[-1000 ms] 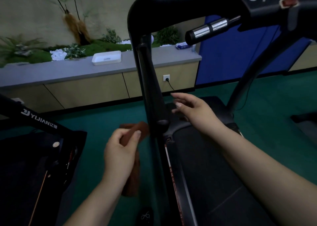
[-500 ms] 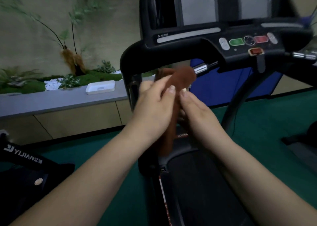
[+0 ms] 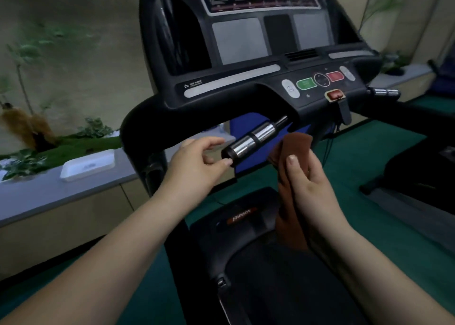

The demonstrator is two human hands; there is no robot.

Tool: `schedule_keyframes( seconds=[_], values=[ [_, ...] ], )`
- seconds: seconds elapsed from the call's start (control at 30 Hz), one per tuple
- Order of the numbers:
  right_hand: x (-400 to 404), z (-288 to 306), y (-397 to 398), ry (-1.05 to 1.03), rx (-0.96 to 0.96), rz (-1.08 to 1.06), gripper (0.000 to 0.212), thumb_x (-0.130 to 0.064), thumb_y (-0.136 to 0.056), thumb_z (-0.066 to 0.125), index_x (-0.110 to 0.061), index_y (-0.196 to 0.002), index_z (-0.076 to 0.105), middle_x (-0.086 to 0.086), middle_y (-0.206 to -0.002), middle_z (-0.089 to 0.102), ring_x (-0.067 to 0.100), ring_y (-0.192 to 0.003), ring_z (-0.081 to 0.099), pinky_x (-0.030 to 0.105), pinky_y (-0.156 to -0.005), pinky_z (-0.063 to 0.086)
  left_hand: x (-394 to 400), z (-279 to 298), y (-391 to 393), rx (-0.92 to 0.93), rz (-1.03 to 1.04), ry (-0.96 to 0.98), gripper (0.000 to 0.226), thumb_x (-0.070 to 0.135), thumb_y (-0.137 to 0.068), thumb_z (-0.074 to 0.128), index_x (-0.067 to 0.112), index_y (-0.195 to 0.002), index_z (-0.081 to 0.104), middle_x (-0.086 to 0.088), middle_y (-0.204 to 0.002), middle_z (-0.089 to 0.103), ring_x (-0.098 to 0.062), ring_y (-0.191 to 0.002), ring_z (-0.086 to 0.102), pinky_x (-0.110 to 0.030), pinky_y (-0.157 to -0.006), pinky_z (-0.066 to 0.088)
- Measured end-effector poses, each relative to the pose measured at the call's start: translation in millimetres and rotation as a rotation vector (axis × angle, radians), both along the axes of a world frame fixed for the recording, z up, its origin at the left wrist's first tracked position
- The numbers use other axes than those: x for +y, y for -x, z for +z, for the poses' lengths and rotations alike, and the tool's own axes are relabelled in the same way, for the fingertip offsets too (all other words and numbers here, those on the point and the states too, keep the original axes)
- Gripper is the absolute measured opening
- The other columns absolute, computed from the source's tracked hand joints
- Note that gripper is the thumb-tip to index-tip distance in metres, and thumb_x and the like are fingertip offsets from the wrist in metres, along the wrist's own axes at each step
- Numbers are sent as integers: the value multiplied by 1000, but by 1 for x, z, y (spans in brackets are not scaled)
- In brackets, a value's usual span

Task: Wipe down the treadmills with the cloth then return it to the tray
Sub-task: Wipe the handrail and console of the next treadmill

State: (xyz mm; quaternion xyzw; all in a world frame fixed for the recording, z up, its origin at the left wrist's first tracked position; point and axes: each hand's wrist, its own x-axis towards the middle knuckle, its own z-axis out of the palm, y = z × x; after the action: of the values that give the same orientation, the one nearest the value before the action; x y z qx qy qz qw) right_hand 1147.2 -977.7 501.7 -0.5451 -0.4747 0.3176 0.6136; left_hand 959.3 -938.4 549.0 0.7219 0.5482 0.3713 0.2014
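The right hand [image 3: 309, 176] held the brown cloth [image 3: 294, 149] bunched upright, thumb pressed on its front and fingers curled behind, the loose end hanging toward the treadmill [image 3: 246, 83] deck. That grip kept a padded fold uppermost, probably ready to wipe the metal handle [image 3: 254, 139] just beside it. The left hand [image 3: 197, 162] was empty, its fingers loosely spread at the handle's end cap; whether it touched the cap was unclear. The white tray [image 3: 87, 168] sat well apart on the grey table [image 3: 44, 196] to the left, so the return was not yet due.
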Motion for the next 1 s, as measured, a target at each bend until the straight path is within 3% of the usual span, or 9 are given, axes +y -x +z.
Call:
schedule_keyframes(
  seconds=[0.1, 0.2, 0.27, 0.37, 0.47, 0.53, 0.73, 0.83, 1.0],
  values=[
    [24, 3, 1, 2, -44, -126, 43, -43, -100, 28, -34, -141, 39, -20, -136, 48, -11, -114, 43, 5, -91, 29, 26, -8, 4, 39, -55, 31, 55, 37, -78, 74, 33, -129, 54, 12, -121, 52, 0, -95, 56, -16, -80, 44],
    [47, 8, 4, -70, -158, -235, 43, -35, -99, 41, -42, -141, 36, -18, -118, 50, -18, -98, 48, -7, -76, 28, 47, -11, 6, 16, -134, 87, 56, 36, -73, 78, 30, -125, 58, 15, -111, 63, 2, -93, 60, -15, -81, 47],
    [64, 12, 2, -83, -339, -324, 51, -33, -95, 50, -46, -141, 33, -4, -108, 46, -10, -84, 48, -3, -70, 30, 55, -10, 8, 31, -189, 101, 45, 34, -71, 80, 30, -114, 66, 17, -95, 67, 5, -84, 62, -9, -75, 45],
    [86, 18, 1, 1, -610, -395, 51, -40, -96, 46, -49, -143, 28, 4, -102, 43, 12, -76, 46, 23, -68, 34, 63, -10, 12, 0, -245, 115, 34, 31, -69, 82, 34, -101, 69, 17, -82, 68, 10, -75, 62, 0, -65, 42],
    [94, 17, -2, 87, -707, -394, 48, -46, -97, 37, -51, -143, 25, 11, -105, 57, 31, -89, 56, 32, -68, 38, 67, -12, 13, -54, -272, 123, 31, 27, -67, 83, 36, -93, 69, 15, -79, 69, 11, -73, 62, 2, -62, 40],
    [87, 15, 2, 70, -679, -356, 47, -46, -96, 41, -53, -140, 28, 12, -113, 64, 34, -101, 60, 36, -78, 47, 67, -14, 13, -81, -277, 127, 30, 26, -67, 84, 38, -90, 69, 15, -77, 70, 9, -72, 63, -1, -64, 43],
    [75, 17, 10, 37, -818, -230, 50, -47, -91, 47, -61, -135, 29, 10, -107, 70, 32, -97, 63, 33, -77, 49, 61, -18, 11, -110, -231, 94, 33, 27, -68, 83, 43, -92, 66, 18, -72, 68, 12, -69, 60, 0, -60, 40],
    [94, 25, -17, 62, -698, -278, 50, -41, -95, 45, -60, -137, 26, 9, -112, 68, 30, -102, 62, 28, -78, 45, 58, -19, 10, -124, -223, 97, 38, 24, -69, 82, 33, -104, 70, 15, -75, 68, 11, -70, 60, 0, -60, 39],
    [78, 11, 3, -40, -697, -126, 49, -40, -94, 47, -62, -133, 30, 1, -114, 68, 23, -102, 64, 25, -84, 48, 55, -20, 9, -129, -209, 78, 35, 25, -68, 82, 42, -95, 67, 20, -70, 67, 10, -70, 61, 0, -60, 39]
  ],
)
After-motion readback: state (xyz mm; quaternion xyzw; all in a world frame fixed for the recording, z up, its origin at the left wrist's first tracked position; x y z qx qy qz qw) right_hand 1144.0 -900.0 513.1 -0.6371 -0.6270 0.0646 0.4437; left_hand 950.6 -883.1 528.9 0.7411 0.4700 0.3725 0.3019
